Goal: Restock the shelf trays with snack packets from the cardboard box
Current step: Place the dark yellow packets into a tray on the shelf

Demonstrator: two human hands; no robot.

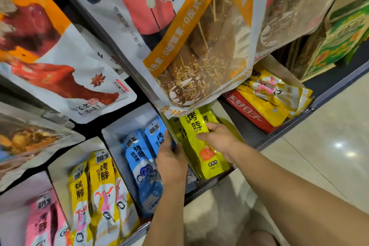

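Restocking spot: on my feed, a stack of long olive-green foil snack packets lies on the shelf just right of a white shelf tray, under a large hanging orange-and-clear pouch of skewers.
Right hand: clamped on the top olive-green packet, with the thumb across its face and the fingers curled over its far edge.
Left hand: I see the thumb and fingers pinching the right wall of the white shelf tray, between the two stacks.
Blue tray: glossy blue foil packets lie lengthwise in the white shelf tray.
Further left: yellow-and-white packets, then pink packets, each in its own tray.
Cardboard box: a red-printed cardboard box sits on the shelf to the right, apart from both hands, with bright yellow packets piled in it.
Floor: pale glossy tiles.
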